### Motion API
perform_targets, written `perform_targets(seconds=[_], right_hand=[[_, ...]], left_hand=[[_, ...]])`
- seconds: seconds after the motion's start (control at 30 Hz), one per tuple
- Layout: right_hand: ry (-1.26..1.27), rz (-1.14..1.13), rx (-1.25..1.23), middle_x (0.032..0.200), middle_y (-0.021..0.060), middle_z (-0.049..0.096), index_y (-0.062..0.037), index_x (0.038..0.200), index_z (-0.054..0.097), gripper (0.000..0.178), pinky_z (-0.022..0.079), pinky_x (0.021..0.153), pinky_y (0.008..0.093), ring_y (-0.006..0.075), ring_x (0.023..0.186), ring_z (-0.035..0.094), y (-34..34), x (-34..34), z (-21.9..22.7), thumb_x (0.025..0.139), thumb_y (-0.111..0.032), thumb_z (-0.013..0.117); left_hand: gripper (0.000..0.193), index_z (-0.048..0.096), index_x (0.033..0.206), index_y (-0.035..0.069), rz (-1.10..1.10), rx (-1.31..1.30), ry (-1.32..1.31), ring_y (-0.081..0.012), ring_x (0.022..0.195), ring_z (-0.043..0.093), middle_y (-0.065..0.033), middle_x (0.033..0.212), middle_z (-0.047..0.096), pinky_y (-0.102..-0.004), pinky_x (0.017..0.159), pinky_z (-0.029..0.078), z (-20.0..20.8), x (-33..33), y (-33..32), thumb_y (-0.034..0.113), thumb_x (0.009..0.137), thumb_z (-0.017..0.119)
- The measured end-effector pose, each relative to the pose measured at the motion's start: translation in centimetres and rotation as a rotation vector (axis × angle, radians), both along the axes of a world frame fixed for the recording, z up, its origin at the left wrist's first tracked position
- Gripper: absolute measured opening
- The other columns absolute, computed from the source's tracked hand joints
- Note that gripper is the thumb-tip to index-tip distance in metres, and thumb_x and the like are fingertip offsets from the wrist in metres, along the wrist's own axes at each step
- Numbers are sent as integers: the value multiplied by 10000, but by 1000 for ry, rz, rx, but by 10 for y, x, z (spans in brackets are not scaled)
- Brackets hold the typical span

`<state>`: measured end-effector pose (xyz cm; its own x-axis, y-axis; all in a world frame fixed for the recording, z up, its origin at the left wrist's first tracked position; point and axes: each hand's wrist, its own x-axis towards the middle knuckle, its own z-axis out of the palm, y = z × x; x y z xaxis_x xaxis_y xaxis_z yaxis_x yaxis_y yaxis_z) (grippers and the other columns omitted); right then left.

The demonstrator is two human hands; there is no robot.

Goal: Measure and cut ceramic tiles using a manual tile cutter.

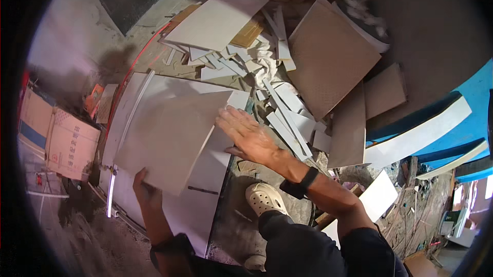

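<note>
A flat grey-white panel (169, 138) is held at a tilt over a larger white board (205, 225). My left hand (148, 190) grips the panel at its lower left edge, thumb on the near face and the other fingers partly hidden. Against the panel's right edge rests my right hand (244, 132), its fingers stretched out and the thumb apart. A thin dark strip (203, 190) lies on the white board just right of the panel. Along the board's left side runs a pale metal rail (136, 105), partly covered by the panel.
Beyond the board lie scattered white offcuts (226, 63) and another large panel (218, 20). Brown-grey boards (334, 56) lean at the right, near curved white strips (421, 133). Cardboard boxes (72, 143) stand at the left. My shoe (264, 198) is beside the board.
</note>
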<state>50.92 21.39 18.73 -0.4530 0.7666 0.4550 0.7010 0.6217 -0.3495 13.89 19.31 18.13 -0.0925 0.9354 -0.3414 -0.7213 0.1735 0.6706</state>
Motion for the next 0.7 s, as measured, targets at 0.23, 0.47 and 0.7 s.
perform_targets(seconds=[0.23,0.47,0.7], right_hand=[[-101,164,636,936,32,682,-71,993,645,382,579,747,327,199,828,684,8,10,87,625,-170,672],[-364,-71,374,547,64,529,-59,852,587,219,507,533,385,277,530,593,3,48,223,880,-257,678],[-208,-527,4,824,204,681,-33,994,706,337,511,699,425,345,763,673,27,146,300,847,-336,690]], left_hand=[[320,573,1142,28,-77,-70,247,-233,956,639,-96,1069,618,-375,826,550,80,19,-14,258,919,570],[773,284,1505,-30,-504,375,-328,-348,1400,388,-237,1523,375,-454,1168,309,106,86,28,563,1018,377],[696,399,1459,-1,-486,277,1284,-406,1302,485,-280,1375,520,-476,1060,418,-63,77,-10,377,927,640]])
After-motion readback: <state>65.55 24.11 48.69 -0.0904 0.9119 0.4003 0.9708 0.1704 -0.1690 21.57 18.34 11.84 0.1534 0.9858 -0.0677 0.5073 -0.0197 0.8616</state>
